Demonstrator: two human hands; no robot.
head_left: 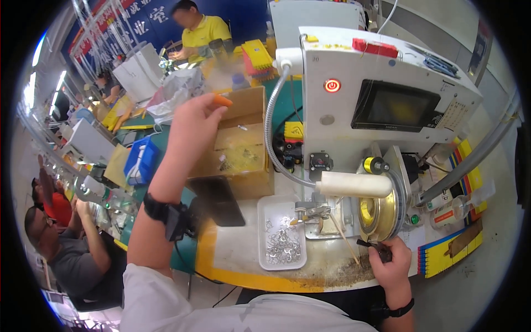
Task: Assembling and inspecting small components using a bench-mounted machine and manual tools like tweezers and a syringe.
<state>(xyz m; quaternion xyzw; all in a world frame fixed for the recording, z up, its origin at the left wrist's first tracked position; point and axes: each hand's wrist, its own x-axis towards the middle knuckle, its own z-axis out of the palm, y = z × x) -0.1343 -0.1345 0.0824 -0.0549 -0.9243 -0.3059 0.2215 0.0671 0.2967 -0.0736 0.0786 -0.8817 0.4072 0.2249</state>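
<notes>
- While the right hand (392, 266) bends its fingers round a small, dark, round thing with a short black stem (384, 254), the shiny gold metal wheel (386, 220) sits just above; if it turns, it might nip a fingertip.
- A slip might bump the thin wooden stick (344, 239) nearby.
- The stem points left and a bit up; that is its long line.
- The left hand (193, 124), half curled near the brown cardboard box (259, 182), has an orange fingertip cover (223, 100); whether it pinches anything, I can't tell.
</notes>
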